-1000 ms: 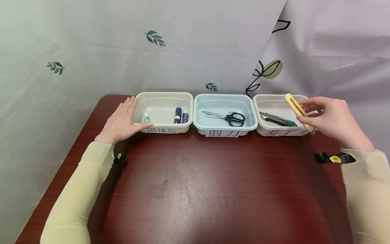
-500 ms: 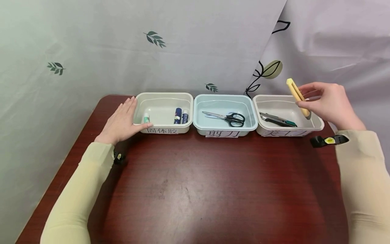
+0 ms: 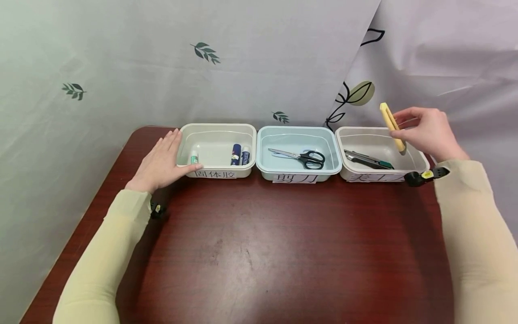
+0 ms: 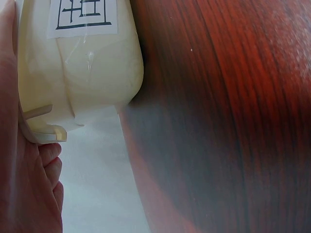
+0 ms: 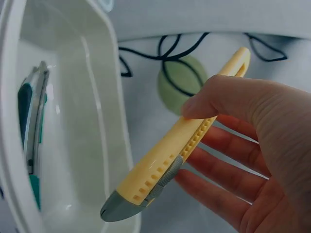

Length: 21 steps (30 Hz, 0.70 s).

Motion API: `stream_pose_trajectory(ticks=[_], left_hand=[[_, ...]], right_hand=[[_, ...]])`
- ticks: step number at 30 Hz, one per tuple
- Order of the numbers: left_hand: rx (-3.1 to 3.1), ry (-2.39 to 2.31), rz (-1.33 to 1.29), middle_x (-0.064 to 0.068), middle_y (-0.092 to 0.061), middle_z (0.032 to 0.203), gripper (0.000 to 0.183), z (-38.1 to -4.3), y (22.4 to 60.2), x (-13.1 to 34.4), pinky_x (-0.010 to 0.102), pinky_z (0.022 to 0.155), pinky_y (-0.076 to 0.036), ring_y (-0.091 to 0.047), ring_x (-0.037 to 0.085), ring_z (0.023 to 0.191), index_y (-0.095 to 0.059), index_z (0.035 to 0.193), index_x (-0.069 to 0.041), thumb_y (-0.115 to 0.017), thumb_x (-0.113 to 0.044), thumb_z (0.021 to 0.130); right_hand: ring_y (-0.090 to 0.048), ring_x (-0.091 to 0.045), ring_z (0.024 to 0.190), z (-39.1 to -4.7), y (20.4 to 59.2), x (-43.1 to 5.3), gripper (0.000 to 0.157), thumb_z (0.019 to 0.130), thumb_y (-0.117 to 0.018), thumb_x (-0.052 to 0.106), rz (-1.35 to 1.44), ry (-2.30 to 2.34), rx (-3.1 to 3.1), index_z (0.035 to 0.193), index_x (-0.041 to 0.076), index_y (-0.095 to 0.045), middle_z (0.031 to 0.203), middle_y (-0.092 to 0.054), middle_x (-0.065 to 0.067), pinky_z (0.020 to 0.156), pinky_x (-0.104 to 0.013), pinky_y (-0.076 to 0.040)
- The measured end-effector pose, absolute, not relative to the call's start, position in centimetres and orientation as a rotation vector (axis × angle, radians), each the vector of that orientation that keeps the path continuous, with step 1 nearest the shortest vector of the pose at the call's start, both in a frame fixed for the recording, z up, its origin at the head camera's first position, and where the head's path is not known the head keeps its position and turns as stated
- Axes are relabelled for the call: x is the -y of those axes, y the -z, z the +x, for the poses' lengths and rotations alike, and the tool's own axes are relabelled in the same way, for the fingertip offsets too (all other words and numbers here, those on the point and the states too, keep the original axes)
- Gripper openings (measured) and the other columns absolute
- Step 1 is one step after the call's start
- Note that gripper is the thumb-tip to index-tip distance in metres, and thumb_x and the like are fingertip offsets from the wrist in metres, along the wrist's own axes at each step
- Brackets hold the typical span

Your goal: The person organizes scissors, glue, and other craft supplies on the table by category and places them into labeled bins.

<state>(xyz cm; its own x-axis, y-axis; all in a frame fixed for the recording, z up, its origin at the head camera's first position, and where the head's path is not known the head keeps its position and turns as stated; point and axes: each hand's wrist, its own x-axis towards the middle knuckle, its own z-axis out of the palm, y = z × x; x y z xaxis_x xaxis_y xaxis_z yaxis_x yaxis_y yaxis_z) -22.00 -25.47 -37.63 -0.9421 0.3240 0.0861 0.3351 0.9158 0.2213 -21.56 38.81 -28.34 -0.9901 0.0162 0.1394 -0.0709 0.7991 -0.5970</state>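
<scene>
A yellow utility knife (image 3: 391, 126) with a grey end is pinched between the thumb and fingers of my right hand (image 3: 425, 132), held tilted above the right-hand bin (image 3: 382, 173). Inside that bin lie utility knives (image 5: 34, 121) with dark, silver and green parts. My left hand (image 3: 158, 162) rests with straight fingers on the left end of the left bin (image 3: 218, 172), its thumb along the front rim. In the left bin are a green-and-white glue stick (image 3: 194, 157) and two blue ones (image 3: 236, 155).
Between those two bins stands a light blue bin (image 3: 299, 173) holding black-handled scissors (image 3: 311, 159). Paper labels with handwriting are stuck on the bin fronts. The bins form a row at the back of a dark red wooden table (image 3: 259, 243), before a patterned curtain (image 3: 243, 63).
My right hand, with the yellow utility knife, has risen and shifted a little left, away from the bin's front right corner. My left hand stays in place.
</scene>
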Motion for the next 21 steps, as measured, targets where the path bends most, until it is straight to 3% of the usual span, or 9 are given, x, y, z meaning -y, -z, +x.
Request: stream_pose_trajectory(ticks=[8,15,17,21], left_hand=[[3.024,0.360,-0.522,0.023,-0.009,0.167,0.117,-22.0,37.7,25.6,0.045,0.124,-0.001,-0.005,0.035,0.154,-0.008,0.161,0.004,-0.057,-0.075,0.089],[3.016,0.355,-0.528,0.024,-0.010,0.166,0.117,-22.1,37.7,25.5,0.046,0.124,-0.002,-0.006,0.035,0.154,-0.009,0.161,0.005,-0.057,-0.075,0.089],[3.017,0.354,-0.527,0.024,-0.010,0.167,0.117,-22.1,37.7,25.5,0.046,0.124,-0.003,-0.006,0.035,0.154,-0.009,0.161,0.005,-0.057,-0.075,0.089],[3.017,0.353,-0.532,0.023,-0.010,0.167,0.117,-22.2,37.7,25.4,0.047,0.124,-0.003,-0.005,0.035,0.154,-0.008,0.161,0.004,-0.056,-0.075,0.089]], right_hand=[[-0.057,0.016,0.069,-22.9,31.7,-38.9,0.040,0.086,-0.080,0.011,0.068,-0.903,2.864,0.122,-0.001,-0.069,0.105,-0.073,-0.022,0.058,-0.011,-0.048],[-0.057,0.015,0.068,-23.5,33.9,-39.5,0.039,0.083,-0.082,0.004,0.102,-0.925,2.889,0.119,-0.005,-0.070,0.108,-0.071,-0.027,0.059,-0.010,-0.049],[-0.061,0.008,0.072,-23.6,34.2,-39.6,0.039,0.083,-0.081,0.004,0.106,-0.922,2.914,0.120,-0.004,-0.070,0.109,-0.070,-0.027,0.059,-0.011,-0.050],[-0.073,-0.027,0.094,-23.6,34.6,-39.6,0.042,0.085,-0.081,0.009,0.115,-0.845,2.982,0.125,-0.001,-0.070,0.117,-0.068,-0.029,0.070,-0.017,-0.050]])
